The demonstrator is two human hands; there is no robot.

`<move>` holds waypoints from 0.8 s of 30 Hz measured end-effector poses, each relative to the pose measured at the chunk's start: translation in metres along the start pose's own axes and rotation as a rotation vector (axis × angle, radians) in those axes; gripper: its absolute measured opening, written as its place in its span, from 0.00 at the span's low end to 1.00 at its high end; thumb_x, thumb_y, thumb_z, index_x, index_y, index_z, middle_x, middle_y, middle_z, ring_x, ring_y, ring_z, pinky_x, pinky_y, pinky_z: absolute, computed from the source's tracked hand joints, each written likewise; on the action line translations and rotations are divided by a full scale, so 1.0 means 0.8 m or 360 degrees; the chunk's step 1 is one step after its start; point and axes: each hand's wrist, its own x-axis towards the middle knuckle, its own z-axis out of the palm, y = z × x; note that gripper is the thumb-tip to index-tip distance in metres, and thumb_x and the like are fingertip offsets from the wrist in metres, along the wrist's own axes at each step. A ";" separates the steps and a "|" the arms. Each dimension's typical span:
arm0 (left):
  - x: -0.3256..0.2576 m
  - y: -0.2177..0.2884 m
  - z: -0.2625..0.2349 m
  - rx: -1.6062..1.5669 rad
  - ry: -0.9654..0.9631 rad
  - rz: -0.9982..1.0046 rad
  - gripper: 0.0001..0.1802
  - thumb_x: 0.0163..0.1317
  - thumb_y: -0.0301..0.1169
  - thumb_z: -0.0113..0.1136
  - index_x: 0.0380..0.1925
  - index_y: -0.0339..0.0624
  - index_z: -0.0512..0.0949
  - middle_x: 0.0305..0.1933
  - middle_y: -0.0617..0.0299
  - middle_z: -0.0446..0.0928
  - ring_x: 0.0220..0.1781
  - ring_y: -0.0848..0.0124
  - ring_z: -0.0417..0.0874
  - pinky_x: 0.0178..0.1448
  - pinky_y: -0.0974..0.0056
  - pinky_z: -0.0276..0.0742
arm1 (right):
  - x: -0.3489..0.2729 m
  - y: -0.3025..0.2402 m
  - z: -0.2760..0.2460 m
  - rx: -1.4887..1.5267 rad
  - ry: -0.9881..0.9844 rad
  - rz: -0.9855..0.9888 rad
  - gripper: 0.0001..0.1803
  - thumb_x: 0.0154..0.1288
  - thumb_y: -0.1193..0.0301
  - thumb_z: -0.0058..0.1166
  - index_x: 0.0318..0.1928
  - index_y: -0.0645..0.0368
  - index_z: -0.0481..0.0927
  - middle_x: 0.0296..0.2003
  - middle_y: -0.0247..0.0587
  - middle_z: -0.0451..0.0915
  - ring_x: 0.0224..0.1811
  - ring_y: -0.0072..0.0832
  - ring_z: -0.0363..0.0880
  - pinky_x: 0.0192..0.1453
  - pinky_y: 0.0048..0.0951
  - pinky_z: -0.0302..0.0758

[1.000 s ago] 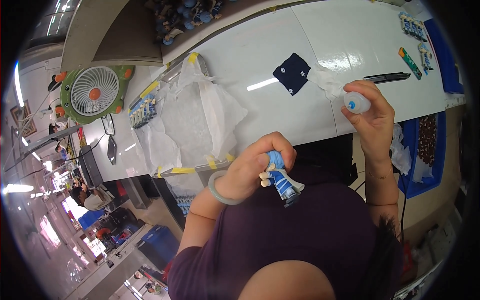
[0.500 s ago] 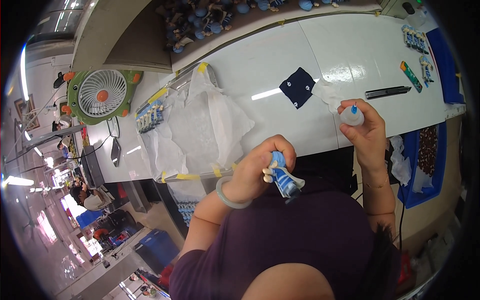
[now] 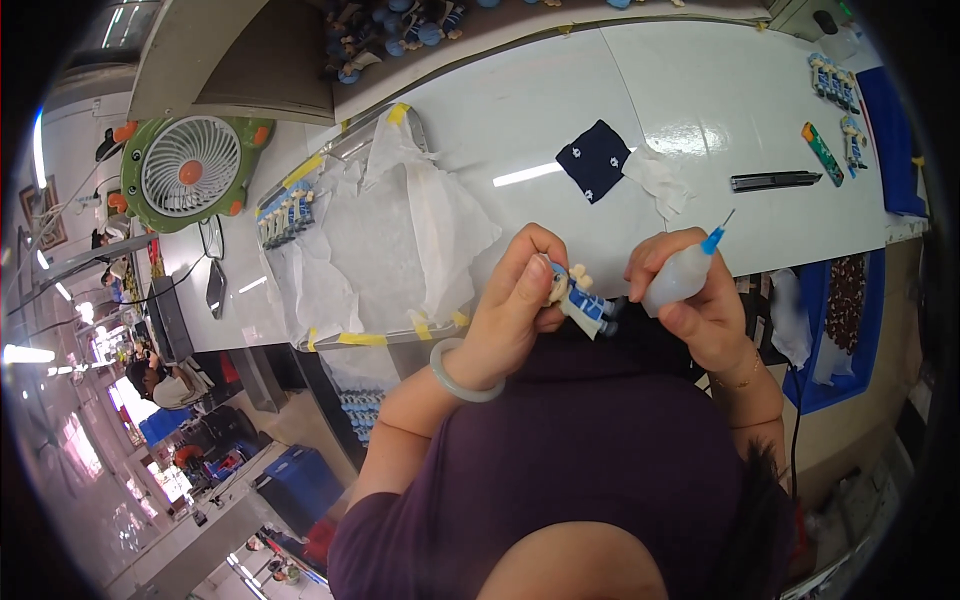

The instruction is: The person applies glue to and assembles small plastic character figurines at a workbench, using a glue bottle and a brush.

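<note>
In my left hand (image 3: 517, 300), the fingers are closed round the head of a small doll figurine (image 3: 588, 303) in blue and white. Its dark feet point toward my right hand (image 3: 698, 300). That hand grips a white squeeze bottle (image 3: 679, 277) with a blue needle tip, the needle slanting up and away from the figurine. Beyond the hands, a dark navy cloth (image 3: 594, 162) with small white motifs lies on the white table (image 3: 520, 100). A crumpled white tissue (image 3: 660, 183) is beside it.
Left on the table is a tray lined with white sheeting (image 3: 395, 260), holding several figurines (image 3: 288, 215). Further left stands a green fan (image 3: 192, 172). At right lie a black utility knife (image 3: 776, 181), a green-orange strip (image 3: 822, 153) and more figurines (image 3: 834, 83). A blue crate (image 3: 873, 345) sits lower right.
My hands have come closer together. The figurine has turned so its feet point right, and the bottle has tilted, its needle now slanting up to the right.
</note>
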 end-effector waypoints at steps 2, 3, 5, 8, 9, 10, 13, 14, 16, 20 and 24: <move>0.002 0.001 -0.002 0.0039 0.0055 -0.0109 0.25 0.62 0.55 0.36 0.37 0.42 0.64 0.30 0.67 0.66 0.27 0.82 0.62 0.30 0.79 0.57 | 0.003 0.009 0.005 -0.0105 0.0086 -0.0069 0.21 0.49 0.73 0.60 0.42 0.59 0.64 0.34 0.36 0.70 0.41 0.22 0.69 0.48 0.27 0.65; 0.004 -0.003 -0.002 0.0037 0.0059 -0.0105 0.25 0.62 0.55 0.36 0.37 0.42 0.64 0.30 0.67 0.66 0.27 0.82 0.62 0.30 0.79 0.57 | 0.004 0.011 0.008 -0.0105 0.0081 -0.0067 0.21 0.49 0.73 0.60 0.42 0.59 0.64 0.34 0.36 0.70 0.41 0.22 0.69 0.48 0.27 0.65; 0.008 -0.012 0.000 0.0011 0.0052 0.0018 0.22 0.65 0.51 0.30 0.35 0.44 0.61 0.24 0.67 0.63 0.17 0.83 0.52 0.20 0.78 0.45 | 0.007 0.014 0.012 -0.0251 0.0154 0.0003 0.25 0.43 0.77 0.65 0.41 0.58 0.65 0.31 0.33 0.71 0.39 0.22 0.71 0.47 0.26 0.68; 0.009 -0.009 -0.004 -0.0092 0.0038 -0.0080 0.20 0.65 0.50 0.31 0.38 0.45 0.59 0.26 0.67 0.64 0.20 0.83 0.56 0.23 0.77 0.48 | 0.006 0.010 0.015 -0.0071 0.0210 0.0188 0.26 0.42 0.77 0.66 0.40 0.58 0.65 0.28 0.32 0.71 0.36 0.22 0.73 0.43 0.24 0.70; 0.008 -0.008 -0.003 -0.0093 0.0037 -0.0082 0.20 0.65 0.50 0.31 0.38 0.45 0.59 0.26 0.67 0.64 0.20 0.83 0.56 0.23 0.77 0.48 | 0.006 0.011 0.015 -0.0071 0.0212 0.0190 0.26 0.42 0.77 0.66 0.40 0.58 0.65 0.28 0.32 0.71 0.36 0.22 0.73 0.43 0.24 0.70; 0.007 -0.007 -0.002 -0.0100 -0.0008 0.0004 0.19 0.64 0.49 0.33 0.40 0.45 0.57 0.29 0.65 0.65 0.24 0.81 0.59 0.27 0.76 0.52 | 0.006 0.012 0.014 -0.0002 0.0227 0.0166 0.25 0.43 0.77 0.65 0.40 0.58 0.65 0.27 0.32 0.72 0.35 0.22 0.74 0.42 0.24 0.71; 0.003 -0.006 0.004 -0.0037 -0.0036 0.0179 0.19 0.61 0.47 0.36 0.43 0.45 0.54 0.34 0.61 0.65 0.33 0.77 0.63 0.37 0.74 0.58 | 0.006 0.015 0.013 0.0120 0.0249 0.0141 0.24 0.43 0.78 0.65 0.40 0.58 0.65 0.26 0.32 0.72 0.33 0.22 0.74 0.42 0.23 0.71; 0.002 -0.006 0.005 0.0035 -0.0021 0.0269 0.20 0.60 0.45 0.37 0.44 0.45 0.52 0.38 0.59 0.64 0.38 0.75 0.64 0.43 0.72 0.60 | 0.005 0.016 0.012 0.0173 0.0257 0.0138 0.23 0.44 0.78 0.64 0.39 0.59 0.66 0.26 0.32 0.72 0.34 0.22 0.74 0.42 0.23 0.71; 0.001 -0.010 0.003 0.0118 0.0017 0.0314 0.21 0.56 0.46 0.39 0.43 0.44 0.56 0.40 0.58 0.64 0.42 0.72 0.64 0.48 0.69 0.58 | 0.005 0.015 0.014 0.0169 0.0243 0.0157 0.23 0.44 0.79 0.64 0.39 0.59 0.66 0.26 0.32 0.72 0.33 0.22 0.74 0.42 0.23 0.71; 0.002 -0.008 0.001 0.0368 0.0039 0.0388 0.24 0.52 0.48 0.44 0.41 0.41 0.61 0.42 0.56 0.64 0.44 0.70 0.65 0.52 0.66 0.58 | 0.003 0.015 0.020 0.0130 0.0161 0.0190 0.22 0.44 0.79 0.64 0.38 0.58 0.66 0.26 0.31 0.71 0.33 0.20 0.73 0.42 0.23 0.71; 0.007 -0.017 -0.008 0.0263 -0.0114 0.0500 0.21 0.56 0.45 0.41 0.39 0.38 0.62 0.38 0.60 0.66 0.40 0.74 0.67 0.46 0.71 0.61 | 0.000 0.018 0.024 0.0040 0.0117 0.0181 0.22 0.45 0.78 0.64 0.39 0.58 0.66 0.27 0.31 0.71 0.32 0.18 0.73 0.41 0.23 0.70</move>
